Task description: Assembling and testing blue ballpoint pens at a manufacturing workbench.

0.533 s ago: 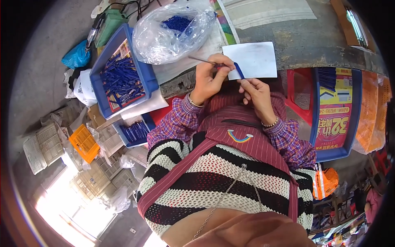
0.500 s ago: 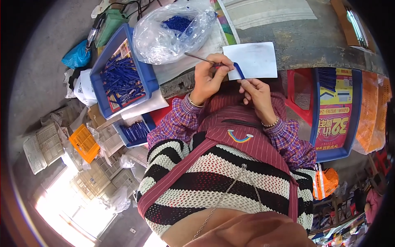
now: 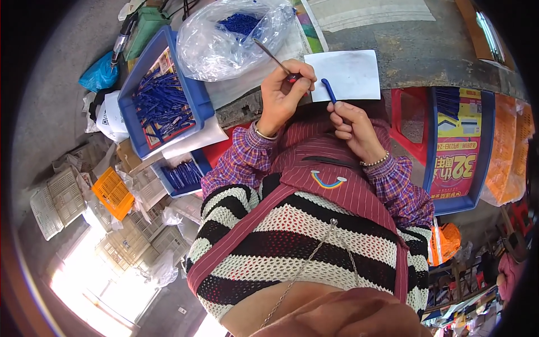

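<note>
i see left hand (image 3: 283,92) clenched round thin tool (image 3: 272,56), metal tip pointing up-left toward clear bag (image 3: 224,36) of blue bits. right hand (image 3: 351,126) pinches blue stick (image 3: 329,91) upright between fingertips, stick's top over white sheet (image 3: 351,73) on desk (image 3: 426,48). hands near each other, not touching. blue tray (image 3: 193,92) full of blue sticks sits left of left hand; smaller tray (image 3: 182,174) below it.
</note>
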The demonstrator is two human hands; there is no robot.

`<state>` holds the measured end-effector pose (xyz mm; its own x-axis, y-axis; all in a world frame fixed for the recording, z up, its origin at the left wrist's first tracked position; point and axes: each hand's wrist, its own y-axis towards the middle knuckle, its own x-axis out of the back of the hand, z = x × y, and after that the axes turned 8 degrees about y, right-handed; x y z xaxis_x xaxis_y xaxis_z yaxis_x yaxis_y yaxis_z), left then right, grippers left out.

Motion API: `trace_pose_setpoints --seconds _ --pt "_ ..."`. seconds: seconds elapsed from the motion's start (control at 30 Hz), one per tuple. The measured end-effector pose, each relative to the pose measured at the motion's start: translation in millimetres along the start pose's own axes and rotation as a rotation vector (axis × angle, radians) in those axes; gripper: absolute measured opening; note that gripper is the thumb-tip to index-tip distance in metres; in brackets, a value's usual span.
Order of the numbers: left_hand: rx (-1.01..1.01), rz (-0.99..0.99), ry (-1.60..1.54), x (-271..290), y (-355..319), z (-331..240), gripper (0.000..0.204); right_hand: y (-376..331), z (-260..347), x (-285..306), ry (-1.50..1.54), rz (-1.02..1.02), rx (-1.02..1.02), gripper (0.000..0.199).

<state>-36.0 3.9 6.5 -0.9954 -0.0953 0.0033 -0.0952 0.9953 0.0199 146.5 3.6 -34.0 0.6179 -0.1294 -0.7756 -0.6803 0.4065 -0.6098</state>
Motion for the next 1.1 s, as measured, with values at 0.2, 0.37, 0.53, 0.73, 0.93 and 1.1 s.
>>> trace_pose_setpoints --seconds 0.2,0.37,0.53,0.73,0.93,1.1 --pt "-0.042 0.021 0.015 -2 -1 -2 0.011 -1 0 5 0.153 0.052 -0.087 0.017" --pt "-0.063 0.039 0.019 -2 -3 1 0.012 -4 -2 5 0.191 0.062 -0.110 0.017" --pt "-0.056 0.044 0.063 -2 -4 2 0.015 -5 -3 4 0.218 0.082 -0.124 0.017" --pt "-0.001 0.030 0.067 -3 3 -3 0.016 -6 3 2 0.236 0.142 -0.120 0.015" --pt "0.179 -0.024 0.313 -4 1 2 0.011 -15 3 0 0.136 0.135 -0.006 0.011" --pt "0.215 -0.017 0.268 -20 2 -9 0.008 -8 -1 0 0.029 0.151 0.088 0.014"
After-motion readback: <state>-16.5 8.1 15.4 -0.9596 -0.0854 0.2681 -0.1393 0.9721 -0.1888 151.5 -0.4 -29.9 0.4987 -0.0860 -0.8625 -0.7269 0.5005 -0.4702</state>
